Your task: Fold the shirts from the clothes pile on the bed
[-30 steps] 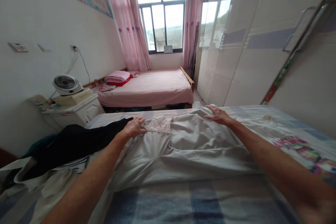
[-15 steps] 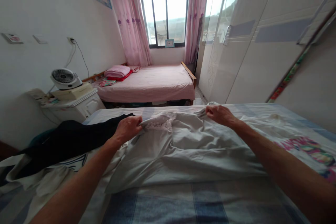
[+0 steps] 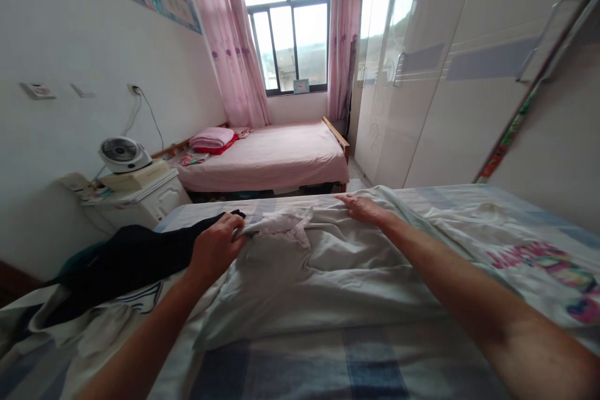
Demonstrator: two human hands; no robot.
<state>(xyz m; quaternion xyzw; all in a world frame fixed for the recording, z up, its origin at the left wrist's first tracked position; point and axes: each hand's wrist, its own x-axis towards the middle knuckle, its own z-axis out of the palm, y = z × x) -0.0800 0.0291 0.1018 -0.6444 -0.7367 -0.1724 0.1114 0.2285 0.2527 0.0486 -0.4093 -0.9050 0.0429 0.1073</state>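
Note:
A pale grey-green garment (image 3: 276,287) with a white lace trim (image 3: 285,225) lies spread and wrinkled on the bed before me. My left hand (image 3: 219,240) is closed on its left edge, beside the lace. At the far right part of the cloth, my right hand (image 3: 363,207) rests with its fingers stretched out, touching the fabric without gripping it. Left of my left hand is a black garment (image 3: 140,256). A white shirt with a colourful print (image 3: 548,262) lies flat beyond my right forearm.
The near bed has a blue and white checked sheet (image 3: 300,369). Behind it stands a second bed with a pink sheet (image 3: 281,150). A fan (image 3: 124,153) sits on a white cabinet (image 3: 154,200) at the left, and a tall wardrobe (image 3: 422,112) lines the right side.
My right hand has let go of the garment's edge and moved left, its fingers now straightened over the cloth. My left hand has shifted slightly left, still holding its edge. The view has tilted up a little.

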